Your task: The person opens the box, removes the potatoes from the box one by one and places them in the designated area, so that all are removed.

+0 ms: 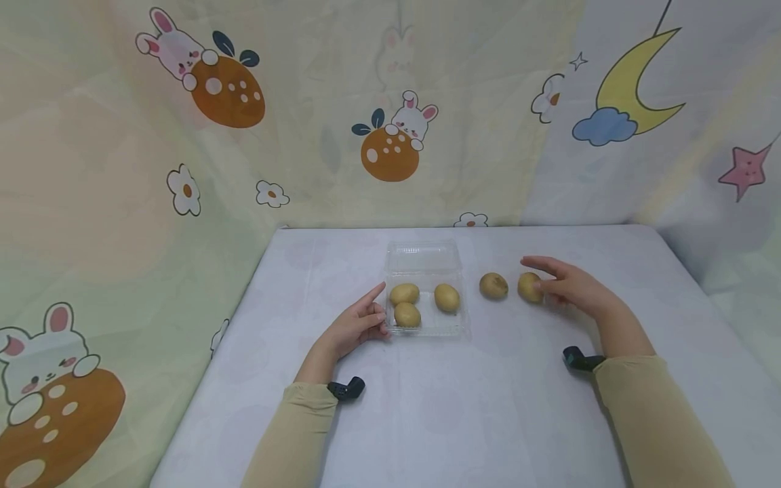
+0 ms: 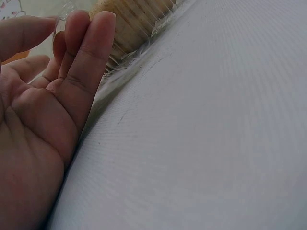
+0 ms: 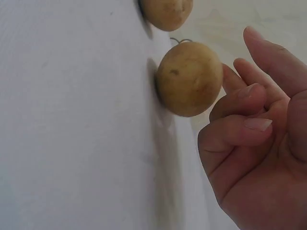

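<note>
A clear plastic container [image 1: 427, 328] stands with its lid [image 1: 422, 257] folded back. Inside lie two potatoes at the left, the rear one [image 1: 405, 293] and the front one [image 1: 407, 315], and a third potato [image 1: 447, 298] at the right. My left hand [image 1: 360, 322] holds the container's left edge, thumb at the rim and index finger stretched along the side. On the table, right of the container, sits a potato [image 1: 493, 286]. Farther right, my right hand [image 1: 573, 288] reaches around another potato [image 3: 189, 79], fingers spread behind it and not closed on it.
The container and potatoes rest on a white-covered table [image 1: 427, 407]. A patterned cloth [image 1: 488, 156] hangs behind the table and along both sides. Each wrist wears a black camera, the left camera [image 1: 346, 388] and the right camera [image 1: 582, 359].
</note>
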`<state>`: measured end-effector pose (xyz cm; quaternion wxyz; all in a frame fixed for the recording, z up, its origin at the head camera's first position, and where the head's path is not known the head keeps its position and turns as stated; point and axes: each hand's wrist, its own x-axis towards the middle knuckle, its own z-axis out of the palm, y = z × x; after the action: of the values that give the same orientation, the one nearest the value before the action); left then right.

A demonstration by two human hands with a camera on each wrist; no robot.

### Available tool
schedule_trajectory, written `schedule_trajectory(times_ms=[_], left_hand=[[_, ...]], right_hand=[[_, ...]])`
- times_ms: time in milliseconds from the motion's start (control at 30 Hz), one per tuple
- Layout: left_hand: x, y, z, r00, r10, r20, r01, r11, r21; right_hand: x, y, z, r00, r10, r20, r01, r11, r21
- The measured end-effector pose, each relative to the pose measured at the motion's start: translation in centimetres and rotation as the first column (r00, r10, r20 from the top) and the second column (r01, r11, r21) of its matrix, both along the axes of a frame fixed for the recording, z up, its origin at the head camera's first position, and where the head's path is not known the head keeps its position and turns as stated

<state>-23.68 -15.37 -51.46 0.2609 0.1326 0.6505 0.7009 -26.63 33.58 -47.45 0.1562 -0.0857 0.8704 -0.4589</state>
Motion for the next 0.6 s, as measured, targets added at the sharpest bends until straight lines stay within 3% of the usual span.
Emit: schedule_trajectory(times_ms=[233,600], left_hand=[[-0.2,0.0,-0.2,1.000,0.002,0.001,-0.002,1.000,0.003],[0.0,0.0,-0.1,1.000,0.013,0.014,-0.013,1.000,-0.008]], right_hand=[[-0.1,-1.3,1.8,1.000,0.013,-0.016,-0.013,1.000,0.015],[-0.6,-4.2,4.5,0.989,0.148,-0.024,-0.148,0.989,0.017]])
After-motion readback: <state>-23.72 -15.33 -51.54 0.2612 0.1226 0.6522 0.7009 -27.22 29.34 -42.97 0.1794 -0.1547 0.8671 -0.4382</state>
